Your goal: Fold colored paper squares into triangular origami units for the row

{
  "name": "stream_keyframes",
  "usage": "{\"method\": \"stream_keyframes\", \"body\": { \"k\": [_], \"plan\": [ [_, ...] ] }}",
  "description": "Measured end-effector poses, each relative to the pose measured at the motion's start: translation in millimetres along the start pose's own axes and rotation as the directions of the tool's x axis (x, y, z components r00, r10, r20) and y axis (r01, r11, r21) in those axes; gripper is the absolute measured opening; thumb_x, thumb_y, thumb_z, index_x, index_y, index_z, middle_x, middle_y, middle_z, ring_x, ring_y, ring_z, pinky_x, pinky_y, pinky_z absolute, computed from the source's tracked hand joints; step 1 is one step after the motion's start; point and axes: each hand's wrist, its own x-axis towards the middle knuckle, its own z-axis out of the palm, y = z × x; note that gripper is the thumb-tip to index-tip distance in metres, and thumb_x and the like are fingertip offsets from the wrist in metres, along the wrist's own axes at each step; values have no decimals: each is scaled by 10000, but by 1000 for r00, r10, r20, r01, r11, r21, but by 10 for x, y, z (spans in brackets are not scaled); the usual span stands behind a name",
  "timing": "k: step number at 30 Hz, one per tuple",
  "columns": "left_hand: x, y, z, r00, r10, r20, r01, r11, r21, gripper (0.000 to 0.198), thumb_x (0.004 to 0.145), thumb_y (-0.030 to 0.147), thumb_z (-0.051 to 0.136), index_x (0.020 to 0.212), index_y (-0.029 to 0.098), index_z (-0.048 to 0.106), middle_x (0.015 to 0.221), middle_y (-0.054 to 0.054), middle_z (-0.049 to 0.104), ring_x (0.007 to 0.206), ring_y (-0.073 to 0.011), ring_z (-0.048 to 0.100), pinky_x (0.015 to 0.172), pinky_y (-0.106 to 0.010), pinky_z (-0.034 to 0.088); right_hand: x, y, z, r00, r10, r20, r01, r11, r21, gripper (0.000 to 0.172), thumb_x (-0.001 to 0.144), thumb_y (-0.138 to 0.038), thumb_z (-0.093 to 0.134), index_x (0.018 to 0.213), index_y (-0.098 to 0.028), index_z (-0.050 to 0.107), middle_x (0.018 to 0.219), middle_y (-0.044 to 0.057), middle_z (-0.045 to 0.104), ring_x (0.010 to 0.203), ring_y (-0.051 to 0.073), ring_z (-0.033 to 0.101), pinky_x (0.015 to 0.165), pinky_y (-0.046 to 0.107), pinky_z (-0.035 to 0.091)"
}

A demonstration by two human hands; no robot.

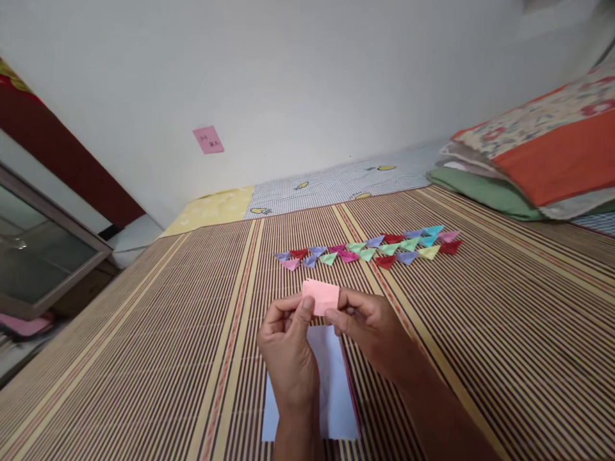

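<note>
Between my two hands is a small pink piece of paper (323,297), held up above the striped mat. My left hand (291,346) pinches its left edge, thumb in front. On the right edge, my right hand (372,326) grips it between thumb and fingers. Below my hands lies a pale blue sheet or pad of paper (334,390), partly covered by my left hand and wrist. Farther off, several small folded paper pieces (348,256) in red, green, blue, pink and yellow lie in rows.
The striped mat (158,358) spreads under everything. Folded bedding (552,160) is stacked at the right, near the white wall (307,77). A pink note (208,139) is on the wall. At the left stands a glass-panelled cabinet door (43,243).
</note>
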Motion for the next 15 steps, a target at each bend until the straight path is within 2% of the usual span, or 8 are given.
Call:
{"method": "stream_keyframes", "body": {
  "k": [5, 10, 12, 15],
  "plan": [
    [17, -8, -5, 998, 26, -57, -24, 999, 27, 193, 732, 287, 871, 754, 160, 727, 716, 7, 702, 680, -112, 652, 660, -210, 531, 6, 74, 10, 996, 24, 81, -20, 998, -57, 161, 909, -280, 639, 813, -160, 687, 668, -16, 592, 628, 129, 534, 588, 258, 412],
    [47, -31, -3, 999, -53, 8, 53, 998, -39, 209, 729, 276, 875, 752, 158, 703, 683, 24, 668, 632, -87, 617, 613, -180, 513, 12, 72, -1, 993, 46, 110, -29, 989, -146, 203, 915, -290, 621, 767, -161, 674, 671, -1, 623, 625, 136, 550, 582, 262, 422],
    [47, -23, 1, 999, -54, 2, 54, 997, -58, 221, 717, 263, 883, 770, 160, 694, 689, 24, 671, 632, -88, 627, 610, -179, 519, 14, 35, -13, 996, 33, 78, -20, 986, -163, 193, 909, -300, 637, 773, -167, 674, 683, 0, 640, 631, 139, 567, 583, 261, 436],
    [28, 12, 12, 999, -15, -47, 14, 999, -30, 258, 703, 242, 892, 871, 171, 709, 724, 16, 699, 666, -101, 667, 635, -190, 544, 10, -42, -36, 992, -59, -112, 40, 985, -170, 112, 879, -293, 691, 895, -182, 701, 767, 3, 698, 685, 149, 627, 626, 262, 488]
  ]
}}
